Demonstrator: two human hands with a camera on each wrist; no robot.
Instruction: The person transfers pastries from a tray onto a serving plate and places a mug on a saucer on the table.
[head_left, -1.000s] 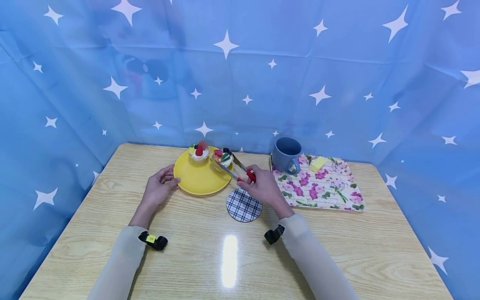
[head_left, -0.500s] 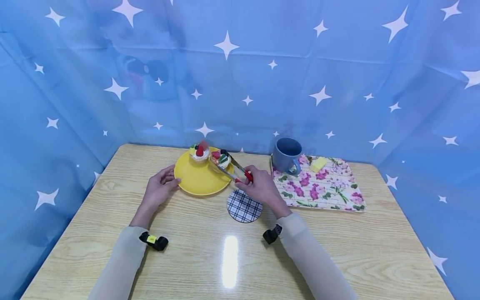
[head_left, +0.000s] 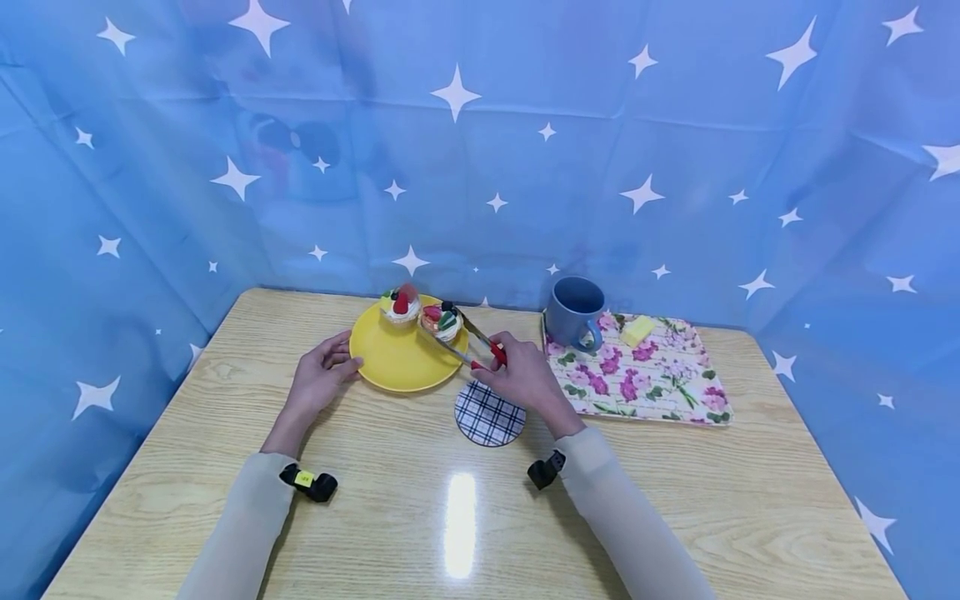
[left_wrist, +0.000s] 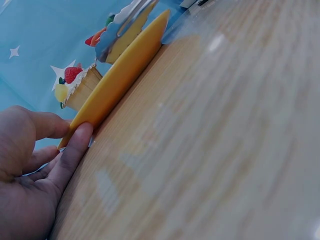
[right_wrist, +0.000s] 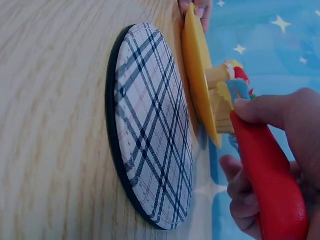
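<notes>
**A round yellow plate (head_left: 401, 367) is held at its left rim**

The left hand (head_left: 321, 375) has its grip clamped on the plate's rim, between thumb and fingers. The right hand (head_left: 519, 371) has its grip closed around metal tongs with red handles (right_wrist: 270, 180). Their two arms are at either side of a cream cupcake with fruits (head_left: 447, 327), at the plate's right part; I cannot tell how firmly they press. Just beside it stands a second cupcake with red berry (left_wrist: 85, 90). On the light wooden surface (head_left: 375, 500), a round checked coaster (right_wrist: 155, 125) lies near the plate. A blue mug (head_left: 567, 321) stands at the far left corner of a flowered rectangular tray (head_left: 660, 383), which carries a small yellow block (head_left: 637, 331).
</notes>
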